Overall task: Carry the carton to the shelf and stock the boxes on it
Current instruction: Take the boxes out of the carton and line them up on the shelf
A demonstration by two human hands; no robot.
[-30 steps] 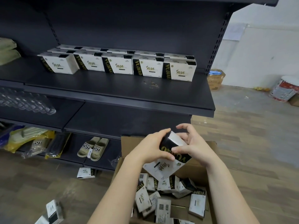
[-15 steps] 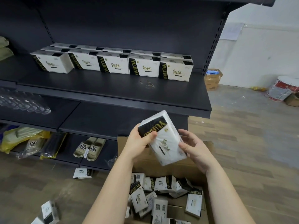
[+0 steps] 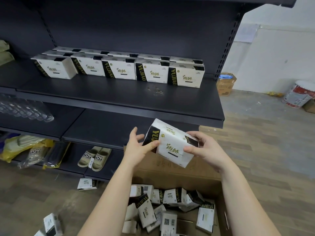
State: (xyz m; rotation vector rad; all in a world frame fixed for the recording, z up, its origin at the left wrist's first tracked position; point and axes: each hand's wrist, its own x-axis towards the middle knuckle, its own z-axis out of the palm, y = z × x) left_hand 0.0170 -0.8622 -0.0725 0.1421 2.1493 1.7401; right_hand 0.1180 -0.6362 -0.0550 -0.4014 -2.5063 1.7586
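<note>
I hold one white-and-black box (image 3: 170,143) between both hands, above the open brown carton (image 3: 177,174). My left hand (image 3: 138,149) grips the box's black left end with the thumb on its front. At the right end, my right hand (image 3: 202,149) pinches the box, fingers curled over the black corner. The box is tilted, its printed face toward me, just below the front lip of the dark shelf (image 3: 119,97). A row of the same boxes (image 3: 119,68) stands along the back of that shelf. Several more boxes (image 3: 170,210) lie jumbled in the carton.
Slippers (image 3: 94,157) and bagged goods (image 3: 30,150) lie on the bottom shelf. Loose boxes lie on the floor at the shelf's foot (image 3: 87,183) and lower left (image 3: 51,225). A small carton (image 3: 225,84) and a paint bucket (image 3: 300,96) stand by the far wall.
The box has been turned from upright-tilted to lying more level, and my right hand has closed on its right end. My view has shifted slightly.
</note>
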